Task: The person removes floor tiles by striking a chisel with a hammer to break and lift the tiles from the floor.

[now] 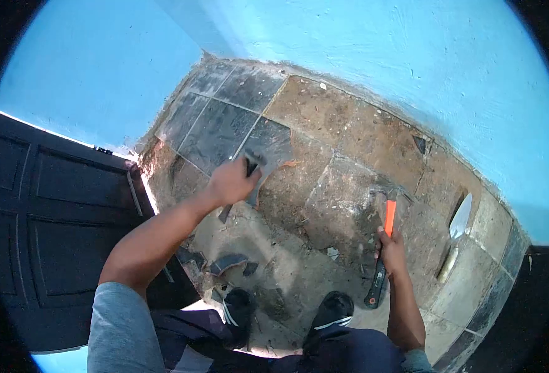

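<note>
My left hand [232, 181] is closed around a dark chisel-like tool [254, 163], over the broken edge of the dark floor tiles [215, 133]; the fist hides much of the tool. In my right hand [392, 252] is a hammer [390, 217] with an orange and black handle. Its head is blurred, above bare mortar to the right of the left hand. Broken dark tile pieces [228, 263] lie by my left shoe. A pointed trowel [461, 217] rests on the floor at the right.
Blue walls [399, 56] border the floor at the back and left. A dark panelled door [69, 186] stands at the left. My shoes [335, 311] are at the near edge of the rough floor. A small dark tile remnant [419, 144] sits near the back wall.
</note>
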`<act>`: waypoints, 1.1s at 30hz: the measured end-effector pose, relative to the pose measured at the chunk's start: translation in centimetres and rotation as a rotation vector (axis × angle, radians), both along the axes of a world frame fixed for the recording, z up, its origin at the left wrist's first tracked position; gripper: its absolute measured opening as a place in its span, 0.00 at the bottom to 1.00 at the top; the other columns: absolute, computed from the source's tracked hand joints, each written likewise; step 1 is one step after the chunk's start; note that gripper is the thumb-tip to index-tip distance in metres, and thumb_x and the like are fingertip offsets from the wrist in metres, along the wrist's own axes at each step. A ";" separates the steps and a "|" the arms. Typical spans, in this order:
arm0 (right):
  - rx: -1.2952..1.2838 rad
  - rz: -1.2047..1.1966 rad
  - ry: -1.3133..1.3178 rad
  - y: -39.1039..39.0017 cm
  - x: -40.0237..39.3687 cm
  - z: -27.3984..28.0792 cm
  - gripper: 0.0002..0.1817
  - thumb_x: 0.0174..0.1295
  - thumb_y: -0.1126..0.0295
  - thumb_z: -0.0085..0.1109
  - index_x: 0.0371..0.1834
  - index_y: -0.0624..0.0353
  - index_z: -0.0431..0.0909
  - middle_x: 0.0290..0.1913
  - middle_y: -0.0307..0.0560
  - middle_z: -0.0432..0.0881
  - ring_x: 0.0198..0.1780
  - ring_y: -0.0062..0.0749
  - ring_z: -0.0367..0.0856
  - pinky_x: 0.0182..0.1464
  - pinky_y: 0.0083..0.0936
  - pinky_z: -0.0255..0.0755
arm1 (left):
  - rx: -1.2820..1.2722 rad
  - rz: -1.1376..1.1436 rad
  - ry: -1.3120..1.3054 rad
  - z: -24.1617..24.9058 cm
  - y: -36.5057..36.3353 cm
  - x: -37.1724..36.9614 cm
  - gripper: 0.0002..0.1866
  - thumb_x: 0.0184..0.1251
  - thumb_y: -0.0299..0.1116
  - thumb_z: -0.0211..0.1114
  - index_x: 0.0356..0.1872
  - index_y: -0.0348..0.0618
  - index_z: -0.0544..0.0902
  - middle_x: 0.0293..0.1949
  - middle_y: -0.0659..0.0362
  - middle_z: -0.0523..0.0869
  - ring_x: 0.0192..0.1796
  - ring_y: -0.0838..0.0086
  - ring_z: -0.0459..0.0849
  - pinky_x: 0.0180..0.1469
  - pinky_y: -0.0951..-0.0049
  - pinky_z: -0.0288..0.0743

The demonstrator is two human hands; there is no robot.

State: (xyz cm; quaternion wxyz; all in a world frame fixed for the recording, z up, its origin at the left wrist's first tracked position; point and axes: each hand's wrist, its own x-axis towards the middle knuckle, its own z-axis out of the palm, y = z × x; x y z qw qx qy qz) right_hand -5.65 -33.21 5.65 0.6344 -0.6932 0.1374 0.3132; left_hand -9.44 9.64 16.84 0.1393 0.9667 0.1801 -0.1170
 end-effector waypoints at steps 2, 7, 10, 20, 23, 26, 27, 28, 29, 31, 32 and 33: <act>0.005 0.019 0.047 -0.2 1.4 -0.6 0.12 0.75 0.61 0.56 0.40 0.58 0.73 0.23 0.36 0.71 0.19 0.23 0.71 0.21 0.23 0.67 | -0.036 -0.028 -0.033 0.7 -1.3 4.0 0.23 0.75 0.53 0.56 0.52 0.42 0.79 0.38 0.42 0.87 0.47 0.40 0.84 0.50 0.47 0.77; 0.182 -0.020 0.260 -1.7 2.1 -3.5 0.10 0.76 0.62 0.55 0.46 0.57 0.72 0.29 0.38 0.74 0.27 0.28 0.79 0.27 0.26 0.75 | -0.176 -0.063 0.057 3.5 -5.3 12.7 0.23 0.77 0.52 0.55 0.56 0.43 0.80 0.44 0.44 0.87 0.51 0.45 0.85 0.53 0.52 0.77; 0.267 -0.072 0.308 -2.1 2.3 -3.4 0.10 0.76 0.64 0.54 0.52 0.56 0.70 0.35 0.41 0.76 0.31 0.32 0.83 0.30 0.29 0.79 | -0.197 -0.185 0.055 2.0 -6.0 16.2 0.24 0.78 0.51 0.54 0.61 0.45 0.79 0.51 0.44 0.87 0.55 0.47 0.84 0.57 0.54 0.76; 0.212 0.034 0.285 -2.5 3.1 -3.9 0.08 0.74 0.69 0.54 0.52 0.56 0.70 0.34 0.40 0.76 0.28 0.27 0.79 0.30 0.25 0.73 | -0.204 -0.443 0.087 -4.4 -6.3 22.9 0.26 0.78 0.52 0.57 0.66 0.45 0.76 0.60 0.45 0.83 0.61 0.47 0.81 0.63 0.53 0.74; 0.121 0.090 0.230 -2.9 3.1 -3.9 0.08 0.74 0.69 0.54 0.50 0.58 0.71 0.31 0.40 0.76 0.26 0.28 0.78 0.30 0.26 0.73 | -0.217 -0.425 0.120 -6.3 -6.3 23.8 0.27 0.78 0.52 0.57 0.66 0.45 0.76 0.61 0.45 0.82 0.62 0.47 0.80 0.63 0.53 0.73; 0.069 0.088 0.255 -3.1 3.8 -3.2 0.07 0.73 0.70 0.54 0.48 0.60 0.72 0.29 0.40 0.75 0.25 0.28 0.76 0.28 0.26 0.71 | -0.192 -0.476 0.052 -10.2 -5.2 24.6 0.26 0.77 0.52 0.57 0.66 0.45 0.77 0.58 0.44 0.84 0.60 0.47 0.82 0.62 0.52 0.75; 0.062 0.074 0.281 -3.1 3.9 -2.8 0.07 0.73 0.70 0.54 0.48 0.60 0.72 0.29 0.40 0.75 0.24 0.27 0.76 0.27 0.25 0.70 | -0.182 -0.466 0.066 -10.5 -5.4 24.7 0.26 0.77 0.52 0.57 0.64 0.44 0.78 0.56 0.44 0.85 0.58 0.47 0.83 0.61 0.52 0.76; 0.048 0.071 0.273 -3.2 4.1 -2.2 0.07 0.73 0.70 0.54 0.48 0.61 0.72 0.29 0.40 0.75 0.24 0.27 0.75 0.26 0.25 0.70 | -0.172 -0.455 0.075 -10.8 -5.3 24.9 0.26 0.77 0.52 0.57 0.63 0.44 0.79 0.54 0.44 0.86 0.57 0.47 0.83 0.60 0.52 0.76; 0.031 0.071 0.272 -3.3 4.0 -1.3 0.07 0.73 0.70 0.54 0.48 0.61 0.73 0.29 0.40 0.75 0.23 0.27 0.75 0.26 0.25 0.70 | -0.165 -0.438 0.088 -10.4 -5.6 24.8 0.26 0.76 0.53 0.57 0.62 0.43 0.80 0.52 0.44 0.87 0.56 0.47 0.84 0.59 0.51 0.77; -0.010 0.057 0.282 -3.4 4.0 0.4 0.08 0.72 0.70 0.54 0.49 0.62 0.73 0.28 0.40 0.74 0.23 0.26 0.74 0.25 0.25 0.69 | -0.139 -0.441 0.122 -10.5 -5.9 25.5 0.26 0.75 0.54 0.59 0.58 0.43 0.82 0.49 0.43 0.88 0.53 0.46 0.85 0.57 0.51 0.78; -0.034 0.036 0.295 -3.7 4.0 1.3 0.09 0.72 0.70 0.55 0.50 0.62 0.73 0.28 0.40 0.74 0.23 0.26 0.73 0.25 0.26 0.69 | -0.129 -0.441 0.140 -10.3 -6.1 25.7 0.26 0.74 0.55 0.59 0.57 0.42 0.82 0.48 0.43 0.88 0.52 0.46 0.85 0.56 0.51 0.78; -0.058 0.014 0.308 -4.1 3.8 2.0 0.10 0.72 0.70 0.55 0.50 0.63 0.73 0.28 0.40 0.74 0.22 0.26 0.73 0.25 0.26 0.69 | -0.134 -0.463 0.130 -10.1 -6.3 25.7 0.26 0.73 0.55 0.60 0.55 0.42 0.83 0.47 0.43 0.88 0.52 0.46 0.86 0.55 0.50 0.78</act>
